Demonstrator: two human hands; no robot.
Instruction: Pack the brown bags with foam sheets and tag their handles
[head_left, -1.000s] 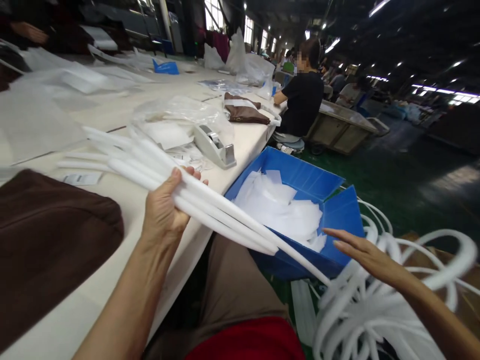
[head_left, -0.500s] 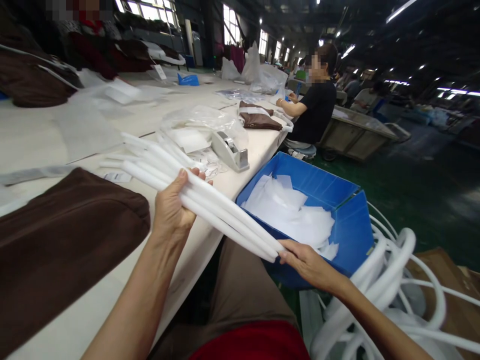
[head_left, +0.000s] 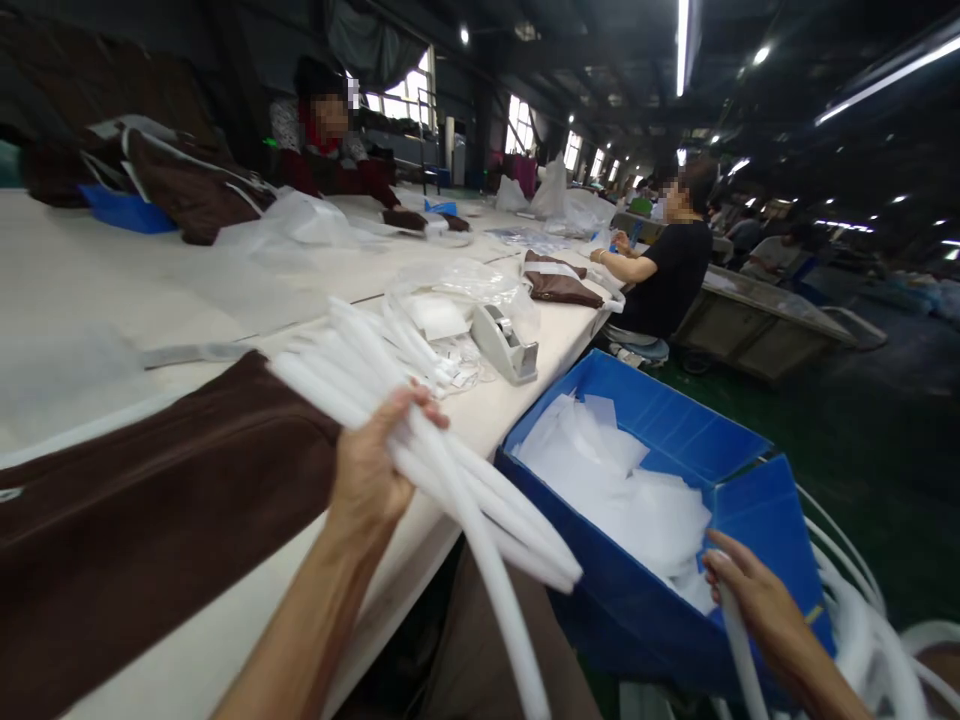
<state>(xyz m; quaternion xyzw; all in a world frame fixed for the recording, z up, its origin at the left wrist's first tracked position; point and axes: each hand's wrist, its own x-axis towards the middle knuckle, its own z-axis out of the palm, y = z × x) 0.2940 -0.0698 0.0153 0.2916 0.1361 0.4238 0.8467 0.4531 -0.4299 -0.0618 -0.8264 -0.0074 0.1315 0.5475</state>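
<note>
My left hand is closed around a bundle of white foam rods over the table edge. One longer rod bends out of the bundle and hangs down past the bottom of the view. Over the near right side of the blue box, my right hand pinches the upper end of a white foam rod. Its lower part leaves the view, so I cannot tell whether both are one piece. A dark brown fabric bag lies on the table left of my left hand.
White sheets fill the blue box beside the table. A tape dispenser stands near the table edge. Coiled white foam lies at the lower right. Two people work further along, with brown bags nearby.
My right hand has left the bundle's lower end and moved right, now pinching a rod end. A long rod now droops from my left hand. The view has shifted left and up.
</note>
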